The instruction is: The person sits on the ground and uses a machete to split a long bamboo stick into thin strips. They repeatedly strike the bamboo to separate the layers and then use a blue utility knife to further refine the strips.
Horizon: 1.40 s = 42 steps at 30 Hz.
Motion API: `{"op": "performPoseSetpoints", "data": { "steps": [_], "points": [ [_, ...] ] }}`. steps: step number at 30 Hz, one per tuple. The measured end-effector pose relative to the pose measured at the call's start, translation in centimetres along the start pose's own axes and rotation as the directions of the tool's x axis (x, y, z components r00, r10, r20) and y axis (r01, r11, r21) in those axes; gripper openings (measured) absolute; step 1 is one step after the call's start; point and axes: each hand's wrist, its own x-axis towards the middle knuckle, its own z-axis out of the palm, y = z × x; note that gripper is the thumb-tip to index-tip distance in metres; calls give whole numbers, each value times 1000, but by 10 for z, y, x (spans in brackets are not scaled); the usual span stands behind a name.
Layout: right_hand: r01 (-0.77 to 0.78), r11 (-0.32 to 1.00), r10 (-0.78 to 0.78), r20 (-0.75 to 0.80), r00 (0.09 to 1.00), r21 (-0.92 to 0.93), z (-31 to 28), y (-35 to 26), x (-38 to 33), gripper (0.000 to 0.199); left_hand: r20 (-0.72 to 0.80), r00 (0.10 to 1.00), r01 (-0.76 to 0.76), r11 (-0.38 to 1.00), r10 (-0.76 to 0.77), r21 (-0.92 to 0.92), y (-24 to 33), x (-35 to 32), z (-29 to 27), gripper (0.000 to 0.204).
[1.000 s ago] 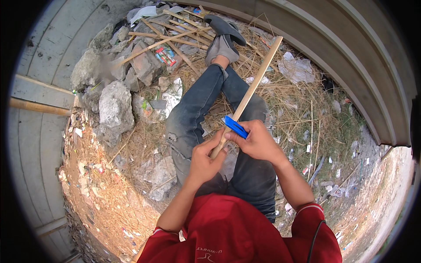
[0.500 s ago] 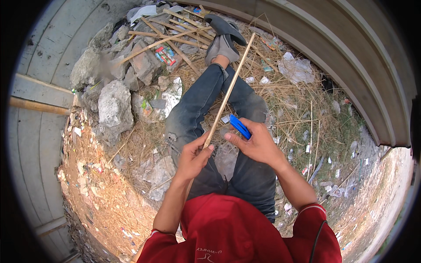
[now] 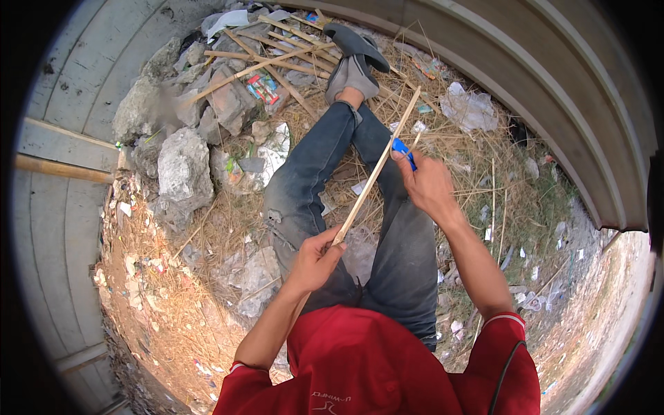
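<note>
Dark blue denim-clad legs (image 3: 304, 176) outstretched; long, pale, slim wooden stick (image 3: 374, 173) slants above them; left hand (image 3: 315, 264) pinches its near end; right hand (image 3: 430, 185), fingers curled round slim blue plastic-looking tool (image 3: 404, 153), seemingly against stick's upper part; work looks unfinished; amount done, cannot tell.

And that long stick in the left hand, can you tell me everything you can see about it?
The wooden strip is long, thin and nearly straight, pale yellowish-brown, and looks a bit like bamboo. It slants away and to the right above the dark jeans, its far end free. The left hand pinches it and hides its near end. The blue cutter in the right hand is right by its farther half; I can't tell if they touch.
</note>
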Motion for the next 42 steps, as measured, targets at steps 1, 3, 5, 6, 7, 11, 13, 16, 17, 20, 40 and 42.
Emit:
{"op": "performPoseSetpoints", "data": {
  "steps": [1,3,5,6,7,11,13,16,17,20,40,42],
  "points": [
    [-83,995,87,-95,992,51,-8,24,20,60,38,999,23,999,-24,26,-9,-10,-1,45],
    [-209,970,238,-285,929,126,-32,91,62,66,114,993,-16,993,3,113,-34,-32,-11,45],
    [-273,957,286,-489,824,100,-62,154,82,68,155,987,25,996,-38,89,-48,-47,-22,46],
    [-219,956,286,-464,838,194,-65,158,81,66,137,987,81,996,-83,22,-50,-53,-27,45],
    [-167,943,284,-440,852,287,-67,162,81,65,124,984,136,990,-129,-46,-51,-56,-28,45],
    [-89,830,223,-182,958,550,-45,106,53,48,139,989,62,983,-39,-171,-30,-30,-28,46],
    [-99,811,155,-49,987,576,-30,59,32,51,138,990,14,985,10,-174,-17,-15,-23,46],
    [-122,663,57,113,992,739,-13,2,3,40,158,986,-19,989,43,-150,3,0,-17,47],
    [-132,617,-3,170,985,776,-9,-12,-5,38,169,984,-24,990,48,-141,9,3,-16,47],
    [-17,649,-174,170,970,761,19,-29,-20,33,233,971,-17,993,44,-120,20,11,-13,42],
    [88,942,-90,-8,996,325,-17,-46,-35,46,76,991,-97,983,110,-155,3,4,-8,55],
    [203,959,-237,164,958,198,-7,-43,-46,46,52,993,-99,984,108,-148,5,7,-8,55]
  ]
}}
